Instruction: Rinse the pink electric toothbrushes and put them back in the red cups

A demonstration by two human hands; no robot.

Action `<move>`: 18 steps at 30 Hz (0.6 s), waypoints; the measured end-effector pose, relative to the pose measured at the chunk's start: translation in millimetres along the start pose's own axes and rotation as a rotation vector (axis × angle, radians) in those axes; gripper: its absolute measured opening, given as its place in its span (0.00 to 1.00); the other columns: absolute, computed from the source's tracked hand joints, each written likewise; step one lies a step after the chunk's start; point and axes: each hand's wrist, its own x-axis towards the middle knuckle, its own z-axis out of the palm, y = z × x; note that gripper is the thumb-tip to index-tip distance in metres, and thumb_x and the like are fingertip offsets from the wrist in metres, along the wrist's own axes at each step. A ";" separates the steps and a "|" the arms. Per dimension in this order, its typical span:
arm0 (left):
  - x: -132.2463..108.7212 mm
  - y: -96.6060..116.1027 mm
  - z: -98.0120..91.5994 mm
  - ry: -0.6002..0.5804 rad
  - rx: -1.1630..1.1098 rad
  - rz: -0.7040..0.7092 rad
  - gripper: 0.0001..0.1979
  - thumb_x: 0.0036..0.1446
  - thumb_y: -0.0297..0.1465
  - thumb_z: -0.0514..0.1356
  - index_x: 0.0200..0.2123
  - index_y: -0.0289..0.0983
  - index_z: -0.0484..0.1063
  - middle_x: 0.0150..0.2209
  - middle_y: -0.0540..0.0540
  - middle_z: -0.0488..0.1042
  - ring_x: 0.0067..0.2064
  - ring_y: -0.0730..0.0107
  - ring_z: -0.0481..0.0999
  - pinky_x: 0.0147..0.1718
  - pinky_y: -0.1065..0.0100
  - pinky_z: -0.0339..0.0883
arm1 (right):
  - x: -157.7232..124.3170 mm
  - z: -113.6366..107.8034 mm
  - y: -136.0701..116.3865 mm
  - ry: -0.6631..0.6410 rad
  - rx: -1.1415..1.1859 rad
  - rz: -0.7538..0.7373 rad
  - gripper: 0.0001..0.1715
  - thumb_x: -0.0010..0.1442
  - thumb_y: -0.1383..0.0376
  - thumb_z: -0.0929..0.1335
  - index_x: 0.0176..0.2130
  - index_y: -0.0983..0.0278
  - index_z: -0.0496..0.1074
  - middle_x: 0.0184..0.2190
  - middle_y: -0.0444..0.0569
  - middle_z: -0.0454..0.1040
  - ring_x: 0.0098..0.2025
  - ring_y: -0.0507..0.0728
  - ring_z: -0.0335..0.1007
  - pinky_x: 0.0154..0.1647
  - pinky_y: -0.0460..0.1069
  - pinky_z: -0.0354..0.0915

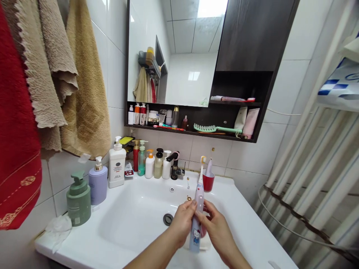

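An electric toothbrush (199, 192) stands nearly upright over the right part of the sink, its yellow-and-white brush head at the top. Its body is pale lilac and blue, with a cartoon cat printed low down. My left hand (181, 222) grips it from the left, thumb against the body. From the other side my right hand (218, 231) closes on it with thumb and fingers. A red cup (209, 182) behind it holds a lilac handle. Something pinkish sits behind the toothbrush below my hands, mostly hidden.
The white sink (126, 224) has a drain (168, 219) and a dark faucet (176, 168). Several pump bottles (150, 164) line its back and left edges. Above hangs a mirror cabinet with a green hairbrush (206, 128) on its shelf. Towels (84, 82) hang left; a radiator (305, 179) stands right.
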 end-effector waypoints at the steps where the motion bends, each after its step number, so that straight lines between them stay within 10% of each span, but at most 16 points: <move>1: 6.6 1.1 -0.2 -0.009 0.056 0.009 0.19 0.44 0.42 0.47 0.33 0.32 0.63 0.26 0.46 0.67 0.25 0.74 0.65 0.26 0.70 0.56 | 4.9 -4.6 0.8 0.030 -0.006 -0.027 0.22 0.41 0.62 0.63 0.39 0.64 0.60 0.32 0.48 0.67 0.29 0.53 0.63 0.27 0.46 0.61; 7: 39.3 -20.4 -16.8 0.313 0.658 0.073 0.14 0.40 0.29 0.51 0.33 0.31 0.64 0.35 0.42 0.64 0.37 0.69 0.62 0.38 0.69 0.53 | 49.8 -30.7 27.3 0.274 -0.182 -0.121 0.23 0.41 0.61 0.62 0.39 0.66 0.60 0.33 0.49 0.69 0.32 0.54 0.64 0.31 0.47 0.60; 18: 49.5 -89.1 -22.0 0.277 1.116 -0.090 0.12 0.30 0.23 0.56 0.26 0.35 0.64 0.40 0.47 0.60 0.39 0.67 0.60 0.36 0.69 0.54 | 74.1 -27.2 91.1 0.316 -0.430 -0.073 0.17 0.41 0.63 0.60 0.34 0.66 0.63 0.27 0.49 0.69 0.29 0.55 0.64 0.31 0.48 0.58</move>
